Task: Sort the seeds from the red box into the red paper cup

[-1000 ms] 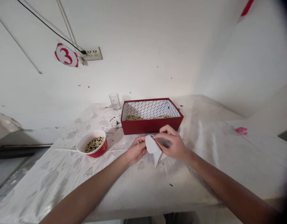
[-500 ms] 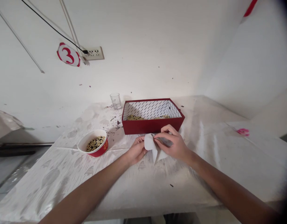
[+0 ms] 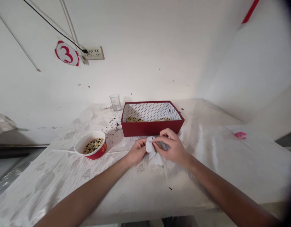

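Note:
A limp piece of white paper (image 3: 150, 145) hangs in front of the red box, folding downward over the table. Its left edge is pinched in the fingers of my left hand (image 3: 137, 152). My right hand (image 3: 173, 147) is closed in a pinch against the paper's upper right part; a tiny dark bit shows by the fingertips, too small to name. Just beyond both hands stands the open red box (image 3: 150, 128), lined with printed white paper and holding pale and black grains or beads.
To the left stands a red and white paper bowl (image 3: 103, 150) of similar grains or beads. A clear glass (image 3: 115, 102) is behind it, near scattered dark bits (image 3: 113, 129). Pink-handled scissors (image 3: 240, 135) lie at right. One dark sliver (image 3: 170, 188) is near the front edge.
My right fingertips have shifted slightly left over the white paper, and its hanging part has swung and folded. The whole view has moved a little; the box and bowl stay put.

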The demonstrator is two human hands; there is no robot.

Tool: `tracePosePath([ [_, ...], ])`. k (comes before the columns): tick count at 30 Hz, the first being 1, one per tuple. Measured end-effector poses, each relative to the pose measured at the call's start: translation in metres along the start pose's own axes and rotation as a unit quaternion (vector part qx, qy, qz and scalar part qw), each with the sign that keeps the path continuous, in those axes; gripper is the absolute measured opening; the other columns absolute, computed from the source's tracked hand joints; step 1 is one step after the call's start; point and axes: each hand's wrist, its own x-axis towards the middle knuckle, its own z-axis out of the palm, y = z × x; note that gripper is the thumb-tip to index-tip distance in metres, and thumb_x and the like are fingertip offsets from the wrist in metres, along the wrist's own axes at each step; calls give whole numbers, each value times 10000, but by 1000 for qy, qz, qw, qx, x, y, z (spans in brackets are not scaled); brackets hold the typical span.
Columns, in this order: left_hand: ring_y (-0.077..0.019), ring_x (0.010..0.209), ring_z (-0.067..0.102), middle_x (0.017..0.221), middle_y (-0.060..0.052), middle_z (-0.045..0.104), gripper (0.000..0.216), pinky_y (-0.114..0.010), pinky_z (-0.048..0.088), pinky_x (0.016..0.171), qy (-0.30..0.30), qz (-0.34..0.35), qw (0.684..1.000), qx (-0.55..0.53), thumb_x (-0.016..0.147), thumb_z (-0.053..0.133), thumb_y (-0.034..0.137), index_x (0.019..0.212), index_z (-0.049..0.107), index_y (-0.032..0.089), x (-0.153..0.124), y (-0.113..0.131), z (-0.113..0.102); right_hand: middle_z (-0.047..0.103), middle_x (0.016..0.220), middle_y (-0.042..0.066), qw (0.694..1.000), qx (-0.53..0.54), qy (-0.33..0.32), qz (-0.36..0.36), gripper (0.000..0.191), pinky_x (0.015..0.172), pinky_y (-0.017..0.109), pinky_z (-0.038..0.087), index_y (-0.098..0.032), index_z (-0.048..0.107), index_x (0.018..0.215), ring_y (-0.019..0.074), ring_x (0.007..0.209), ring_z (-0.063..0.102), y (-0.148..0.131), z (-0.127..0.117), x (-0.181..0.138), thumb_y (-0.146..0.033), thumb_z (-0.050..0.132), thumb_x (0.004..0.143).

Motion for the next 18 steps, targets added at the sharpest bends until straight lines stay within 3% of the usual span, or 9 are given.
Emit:
tracePosePath([
  [6, -102, 679, 556, 733, -32, 703, 199, -217, 416, 692, 42, -2, 999, -29, 709, 836, 308, 809, 778, 145, 0, 4, 0, 544, 948, 45, 1000, -3, -3, 16, 172, 771, 356, 523, -265, 702, 1045, 180, 872, 571, 0, 2, 0, -208, 643, 894],
  [11, -120, 709, 573, 790, -51, 720, 250, -236, 418, 713, 28, -4, 999, -18, 716, 828, 301, 908, 783, 146, 0, 5, 1, 542, 934, 39, 1000, 15, 11, 17, 140, 757, 347, 522, -255, 699, 1011, 176, 864, 576, 0, 4, 0, -202, 648, 892],
  [18, -124, 699, 569, 751, -50, 693, 221, -241, 443, 706, 64, -28, 996, -57, 683, 821, 261, 846, 762, 124, 3, 1, -5, 540, 908, 32, 995, 33, 94, 9, 106, 722, 343, 517, -239, 678, 961, 166, 800, 576, -8, 9, 5, -172, 637, 890],
])
